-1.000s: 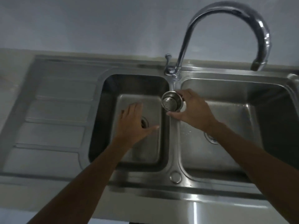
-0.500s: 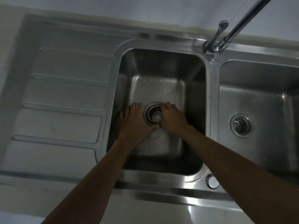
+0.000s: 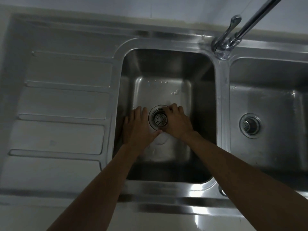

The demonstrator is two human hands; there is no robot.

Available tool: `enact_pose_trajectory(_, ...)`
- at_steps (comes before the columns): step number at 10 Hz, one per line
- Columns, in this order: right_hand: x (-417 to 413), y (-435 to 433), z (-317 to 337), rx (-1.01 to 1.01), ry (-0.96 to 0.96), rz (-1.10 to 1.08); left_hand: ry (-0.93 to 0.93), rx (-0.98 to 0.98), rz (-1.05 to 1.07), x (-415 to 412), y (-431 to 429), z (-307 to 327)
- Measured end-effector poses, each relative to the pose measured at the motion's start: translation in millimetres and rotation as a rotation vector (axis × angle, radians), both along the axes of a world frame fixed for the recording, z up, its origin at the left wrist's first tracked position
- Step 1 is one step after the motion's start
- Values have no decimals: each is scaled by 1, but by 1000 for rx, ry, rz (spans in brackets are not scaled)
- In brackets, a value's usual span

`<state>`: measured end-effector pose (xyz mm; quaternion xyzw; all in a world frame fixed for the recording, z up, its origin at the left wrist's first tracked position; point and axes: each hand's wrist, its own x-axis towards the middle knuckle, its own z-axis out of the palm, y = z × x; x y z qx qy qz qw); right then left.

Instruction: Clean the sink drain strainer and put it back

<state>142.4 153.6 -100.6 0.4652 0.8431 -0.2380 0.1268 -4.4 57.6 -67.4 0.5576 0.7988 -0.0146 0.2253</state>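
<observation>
The round perforated metal strainer [image 3: 160,120] sits in the drain hole of the left basin [image 3: 166,67]. My right hand [image 3: 177,122] is at the strainer's right side, its fingers curled over the rim. My left hand [image 3: 137,129] lies flat on the basin floor just left of the drain, fingers straight and the thumb reaching toward my right hand below the strainer.
A second strainer [image 3: 250,125] sits in the drain of the right basin [image 3: 266,97]. The faucet [image 3: 233,37] stands on the divider at the back, its spout running out of view at the top right. A ribbed draining board [image 3: 63,105] lies to the left.
One second ago my right hand held the strainer up near the faucet. It has brought it down into the left basin's drain, and my view has tilted down and left.
</observation>
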Motion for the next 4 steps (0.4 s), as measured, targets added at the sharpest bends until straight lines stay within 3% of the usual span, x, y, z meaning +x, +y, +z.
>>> enact_pose_trajectory(4, 13, -11, 22, -38, 102, -6, 144, -7, -23, 20, -7, 12)
